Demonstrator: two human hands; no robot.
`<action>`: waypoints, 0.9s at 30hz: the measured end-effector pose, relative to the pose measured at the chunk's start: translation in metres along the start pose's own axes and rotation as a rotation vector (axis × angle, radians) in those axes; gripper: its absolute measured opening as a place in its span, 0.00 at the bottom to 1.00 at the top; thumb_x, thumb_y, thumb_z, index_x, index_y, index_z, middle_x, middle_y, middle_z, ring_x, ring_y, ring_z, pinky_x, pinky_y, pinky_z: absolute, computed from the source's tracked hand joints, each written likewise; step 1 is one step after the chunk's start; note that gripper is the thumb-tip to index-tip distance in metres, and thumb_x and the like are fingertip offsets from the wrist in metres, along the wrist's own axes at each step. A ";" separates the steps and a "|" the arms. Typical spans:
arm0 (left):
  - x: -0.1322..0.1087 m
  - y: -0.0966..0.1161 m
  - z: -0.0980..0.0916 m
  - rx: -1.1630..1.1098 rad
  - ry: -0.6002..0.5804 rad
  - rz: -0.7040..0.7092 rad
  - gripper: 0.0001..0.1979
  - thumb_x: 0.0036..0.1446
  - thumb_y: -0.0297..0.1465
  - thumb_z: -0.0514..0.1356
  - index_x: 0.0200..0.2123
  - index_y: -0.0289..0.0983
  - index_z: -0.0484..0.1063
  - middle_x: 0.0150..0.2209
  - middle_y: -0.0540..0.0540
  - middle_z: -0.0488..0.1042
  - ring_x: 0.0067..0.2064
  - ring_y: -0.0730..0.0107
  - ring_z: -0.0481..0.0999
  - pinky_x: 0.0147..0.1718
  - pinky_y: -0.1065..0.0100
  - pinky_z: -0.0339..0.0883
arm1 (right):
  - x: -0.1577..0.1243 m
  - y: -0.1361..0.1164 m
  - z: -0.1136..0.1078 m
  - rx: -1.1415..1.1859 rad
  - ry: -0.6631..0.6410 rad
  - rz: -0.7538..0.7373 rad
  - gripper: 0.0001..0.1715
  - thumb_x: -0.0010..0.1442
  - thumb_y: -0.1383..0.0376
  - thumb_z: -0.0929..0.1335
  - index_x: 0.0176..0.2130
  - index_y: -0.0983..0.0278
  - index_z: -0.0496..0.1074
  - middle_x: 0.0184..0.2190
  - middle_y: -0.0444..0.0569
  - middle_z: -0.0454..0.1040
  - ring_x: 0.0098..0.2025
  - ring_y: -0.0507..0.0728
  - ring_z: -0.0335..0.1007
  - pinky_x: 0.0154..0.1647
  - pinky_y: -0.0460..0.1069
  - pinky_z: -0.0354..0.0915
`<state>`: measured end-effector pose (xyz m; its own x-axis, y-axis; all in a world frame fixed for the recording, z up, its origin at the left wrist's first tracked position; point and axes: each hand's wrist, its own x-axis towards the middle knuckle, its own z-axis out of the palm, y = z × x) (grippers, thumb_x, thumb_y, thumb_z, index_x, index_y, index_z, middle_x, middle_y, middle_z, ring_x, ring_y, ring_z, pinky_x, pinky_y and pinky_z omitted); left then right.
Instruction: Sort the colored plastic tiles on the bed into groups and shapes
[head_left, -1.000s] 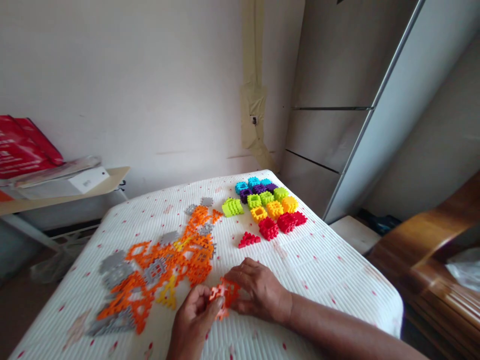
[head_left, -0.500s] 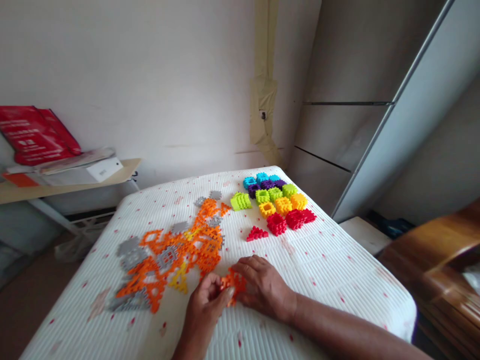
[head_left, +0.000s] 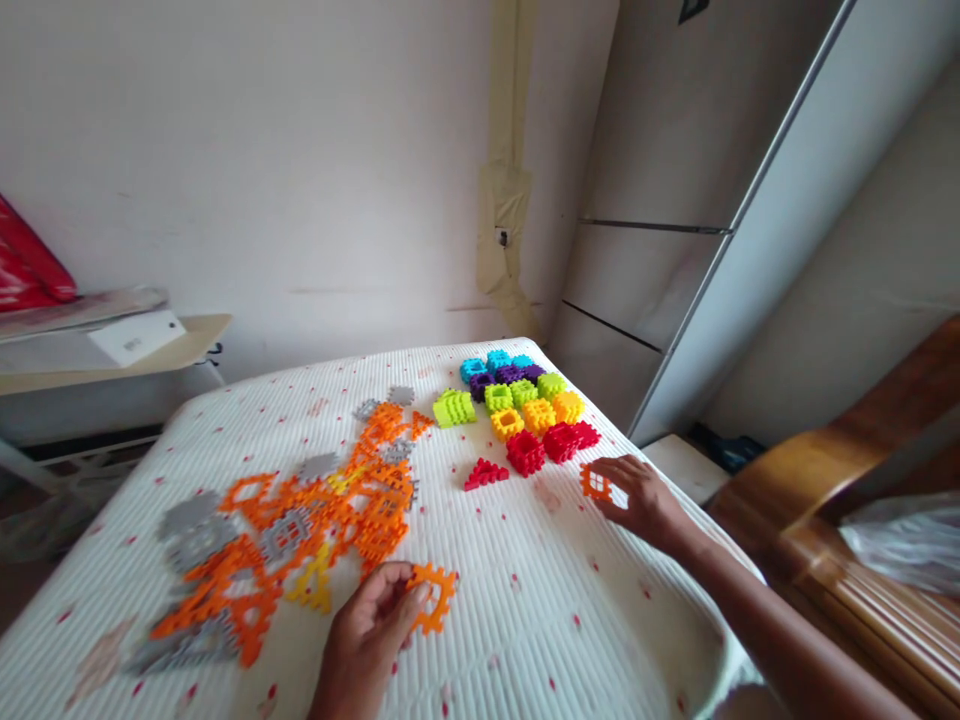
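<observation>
White ribbed cloth with red flecks (head_left: 517, 620); two hands over it, an orange piece gripped in each.

From where I stand: loose heap of flat orange, grey and yellow plastic pieces (head_left: 375, 510) at left, too overlapped to count. Toothed plastic cubes (head_left: 539, 415) toward the far right: three each of blue, purple, green, yellow; reds run together, count unclear. One ridged lime-green plastic stack (head_left: 454, 408). Left hand (head_left: 375, 625) pinches one squarish orange notched frame (head_left: 448, 597), right of the heap's near end; face toward the person, no clear long axis, left side finger-covered. One red toothed triangle (head_left: 486, 474), apex away. Right hand (head_left: 641, 498) grips one orange window-barred plate (head_left: 598, 483), near the reds, partly hidden.
</observation>
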<state>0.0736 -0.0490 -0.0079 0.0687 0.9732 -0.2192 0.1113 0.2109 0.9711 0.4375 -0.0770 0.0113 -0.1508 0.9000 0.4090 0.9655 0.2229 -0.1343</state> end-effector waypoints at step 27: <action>0.012 -0.017 0.005 0.032 -0.027 0.165 0.18 0.40 0.41 0.65 0.34 0.37 0.75 0.36 0.44 0.74 0.32 0.64 0.74 0.25 0.68 0.71 | 0.002 0.050 0.018 0.082 -0.059 0.123 0.18 0.57 0.70 0.60 0.41 0.63 0.75 0.44 0.51 0.76 0.48 0.57 0.70 0.51 0.52 0.65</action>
<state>0.0774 -0.0413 -0.0270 0.1151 0.9915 -0.0598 0.1278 0.0449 0.9908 0.4820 -0.0570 -0.0113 -0.0472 0.9423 0.3313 0.9574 0.1373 -0.2540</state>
